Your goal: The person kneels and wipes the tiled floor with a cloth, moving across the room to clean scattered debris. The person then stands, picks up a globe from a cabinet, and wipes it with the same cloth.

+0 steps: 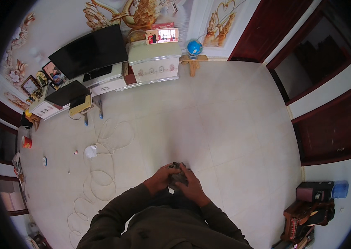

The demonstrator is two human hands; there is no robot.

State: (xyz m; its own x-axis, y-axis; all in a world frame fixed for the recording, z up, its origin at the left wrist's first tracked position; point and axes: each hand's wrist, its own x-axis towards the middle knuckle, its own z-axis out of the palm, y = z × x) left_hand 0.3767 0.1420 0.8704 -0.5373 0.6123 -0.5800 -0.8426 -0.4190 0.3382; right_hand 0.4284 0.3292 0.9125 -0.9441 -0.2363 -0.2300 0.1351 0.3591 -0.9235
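Note:
Close in front of my body, both hands are wrapped around a small, dark grey bundle (179,178) that looks like crumpled cloth. My left hand (164,176) grips it from the left, its thumb lying across the top. From the right, my right hand (191,183) holds the same bundle, with fingers along its far side and thumb on the near side. The fingers hide much of it, so its exact kind cannot be told. Beneath the hands lies the pale tiled floor (178,130).
A long white cable (113,177) lies in loops on the floor at left, with a white item (91,151) among them. Ahead stand a television (89,51), a white cabinet (153,62) and a globe (194,47) on a wooden stool (193,64). A water dispenser (315,191) is at right.

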